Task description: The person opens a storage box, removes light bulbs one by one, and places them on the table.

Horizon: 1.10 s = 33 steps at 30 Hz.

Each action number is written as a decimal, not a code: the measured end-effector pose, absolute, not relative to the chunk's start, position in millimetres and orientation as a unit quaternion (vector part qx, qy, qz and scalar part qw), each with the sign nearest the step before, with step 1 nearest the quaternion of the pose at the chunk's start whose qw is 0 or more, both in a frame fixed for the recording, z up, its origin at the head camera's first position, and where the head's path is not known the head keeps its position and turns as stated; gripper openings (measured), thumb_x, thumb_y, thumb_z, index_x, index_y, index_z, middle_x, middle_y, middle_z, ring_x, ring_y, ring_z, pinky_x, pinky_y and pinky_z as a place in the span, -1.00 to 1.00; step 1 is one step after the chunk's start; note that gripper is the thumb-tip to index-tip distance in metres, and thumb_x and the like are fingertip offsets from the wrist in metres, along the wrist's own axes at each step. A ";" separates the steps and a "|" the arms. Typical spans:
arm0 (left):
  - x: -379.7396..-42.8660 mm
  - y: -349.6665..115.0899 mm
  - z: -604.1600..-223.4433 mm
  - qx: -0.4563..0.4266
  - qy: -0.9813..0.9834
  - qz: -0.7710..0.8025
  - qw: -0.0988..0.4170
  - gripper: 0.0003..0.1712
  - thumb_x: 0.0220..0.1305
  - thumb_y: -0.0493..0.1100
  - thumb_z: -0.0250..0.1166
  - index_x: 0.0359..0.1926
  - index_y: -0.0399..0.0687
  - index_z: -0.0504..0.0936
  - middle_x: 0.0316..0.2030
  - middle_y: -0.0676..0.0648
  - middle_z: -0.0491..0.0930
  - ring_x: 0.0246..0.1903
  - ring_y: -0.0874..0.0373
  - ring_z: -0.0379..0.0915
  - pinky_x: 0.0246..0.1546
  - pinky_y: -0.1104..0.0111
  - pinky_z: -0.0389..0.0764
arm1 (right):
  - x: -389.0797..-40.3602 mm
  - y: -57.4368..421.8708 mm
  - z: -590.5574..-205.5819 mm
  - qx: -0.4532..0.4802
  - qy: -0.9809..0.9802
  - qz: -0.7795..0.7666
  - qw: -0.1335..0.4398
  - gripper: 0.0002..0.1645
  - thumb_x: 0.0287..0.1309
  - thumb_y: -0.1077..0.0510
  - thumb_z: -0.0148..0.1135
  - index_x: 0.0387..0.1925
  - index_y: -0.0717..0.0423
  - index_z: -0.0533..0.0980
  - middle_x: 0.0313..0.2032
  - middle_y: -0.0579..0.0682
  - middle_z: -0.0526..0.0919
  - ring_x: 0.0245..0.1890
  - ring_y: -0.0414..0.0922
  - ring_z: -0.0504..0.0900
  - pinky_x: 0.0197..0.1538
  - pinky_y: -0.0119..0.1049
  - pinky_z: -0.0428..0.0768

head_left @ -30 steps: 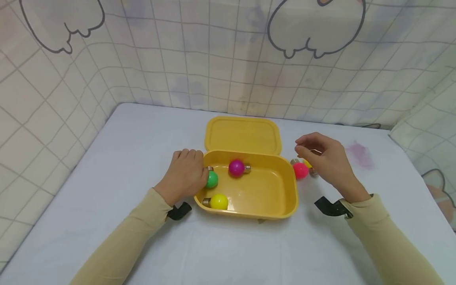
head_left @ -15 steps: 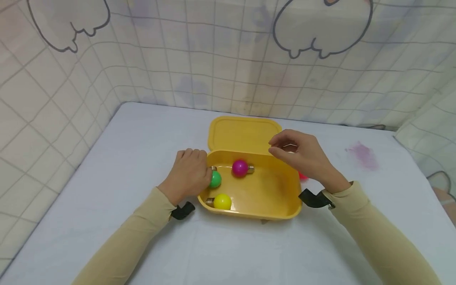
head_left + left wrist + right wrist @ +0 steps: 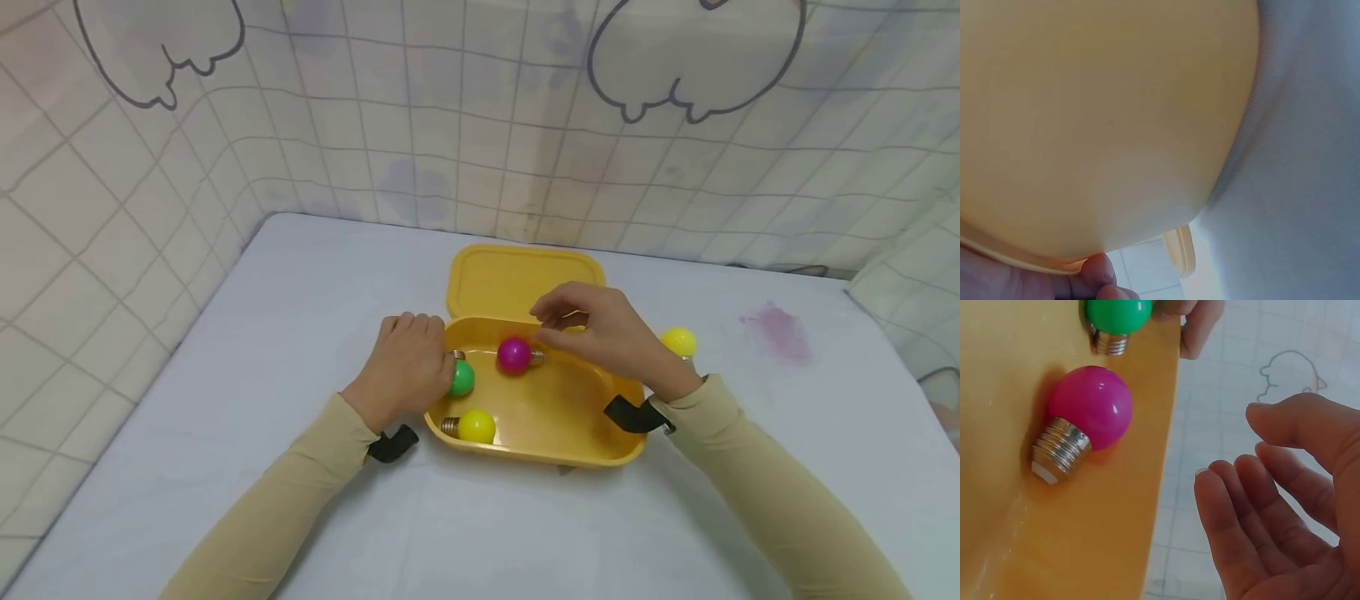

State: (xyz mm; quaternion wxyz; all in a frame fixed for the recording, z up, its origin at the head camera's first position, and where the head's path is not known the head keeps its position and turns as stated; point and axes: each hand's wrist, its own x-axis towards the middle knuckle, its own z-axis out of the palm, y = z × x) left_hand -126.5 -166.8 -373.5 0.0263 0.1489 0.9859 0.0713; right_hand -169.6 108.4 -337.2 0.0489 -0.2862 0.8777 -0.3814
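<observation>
A yellow plastic box [image 3: 555,417] stands on the table, and my left hand [image 3: 408,362] grips its left rim; in the left wrist view the fingers [image 3: 1094,272] curl over that rim. Inside lie a magenta light bulb [image 3: 514,355], a green light bulb [image 3: 463,378] and a yellow light bulb [image 3: 476,426]. Above the box's back right part hovers my right hand [image 3: 600,329], near the magenta bulb. The right wrist view shows its thumb and fingers [image 3: 1216,519] apart and loosely bent, with nothing between them. The magenta bulb [image 3: 1091,412] shows its silver screw base there.
Behind the box lies its yellow lid [image 3: 525,279], flat on the white-covered table [image 3: 337,267]. Another yellow bulb [image 3: 679,341] sits right of the box, partly covered by the right forearm. A grid-patterned curtain [image 3: 450,108] hangs behind the table.
My right hand has moved left from beside the bulbs on the table to over the box. The left hand keeps its grip on the rim. The view has shifted slightly.
</observation>
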 end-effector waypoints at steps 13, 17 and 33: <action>-126.5 -165.4 -373.0 0.162 0.984 0.076 0.006 -0.73 0.47 -0.06 -0.02 -0.22 -0.21 0.39 -0.39 -0.11 0.37 -0.19 -0.09 0.31 0.09 0.04 0.33 | -170.1 96.8 -345.9 -0.321 0.890 -0.321 0.037 -0.68 0.22 0.18 0.45 0.00 0.18 0.67 -0.09 0.05 0.77 -0.10 -0.07 0.74 0.08 -0.07 0.73; -127.1 -165.4 -372.8 0.163 0.984 0.073 0.004 -0.74 0.46 -0.07 -0.02 -0.22 -0.21 0.39 -0.39 -0.11 0.36 -0.18 -0.08 0.31 0.09 0.05 0.33 | -169.2 96.4 -346.6 -0.313 0.901 -0.297 0.036 -0.63 0.22 0.14 0.45 0.05 0.16 0.68 -0.05 0.04 0.80 -0.05 -0.05 0.77 0.11 -0.07 0.72; -126.1 -167.5 -373.3 0.154 0.985 0.081 0.020 -0.72 0.47 -0.04 -0.01 -0.20 -0.20 0.39 -0.38 -0.11 0.38 -0.20 -0.09 0.31 0.12 0.04 0.33 | -167.0 97.6 -357.4 -0.293 0.906 -0.276 0.126 -0.52 0.20 0.13 0.47 0.16 0.06 0.66 0.09 -0.01 0.78 0.13 -0.03 0.74 0.24 -0.04 0.66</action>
